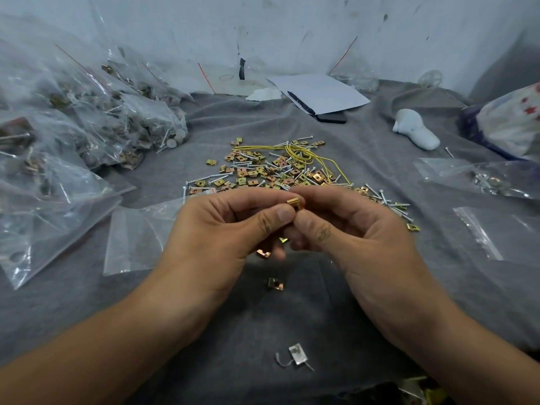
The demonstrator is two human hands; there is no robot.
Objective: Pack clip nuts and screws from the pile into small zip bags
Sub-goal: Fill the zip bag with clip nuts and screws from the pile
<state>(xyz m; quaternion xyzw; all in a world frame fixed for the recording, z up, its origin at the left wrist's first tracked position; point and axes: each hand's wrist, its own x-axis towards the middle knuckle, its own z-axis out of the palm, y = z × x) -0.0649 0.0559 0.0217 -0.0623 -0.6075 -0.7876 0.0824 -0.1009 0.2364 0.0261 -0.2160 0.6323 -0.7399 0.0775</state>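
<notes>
Hands meet above the grey cloth: left hand [233,223] and right hand [347,226] both pinch a small brass-coloured folded-metal clip nut [294,203], likely light, stiff, slippery; grip its flat faces, near the pile [280,171].

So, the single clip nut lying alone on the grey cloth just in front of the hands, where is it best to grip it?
Pinch the lone clip nut from above, across its two side edges. It appears to lie flat on the cloth with open space around it.
</notes>
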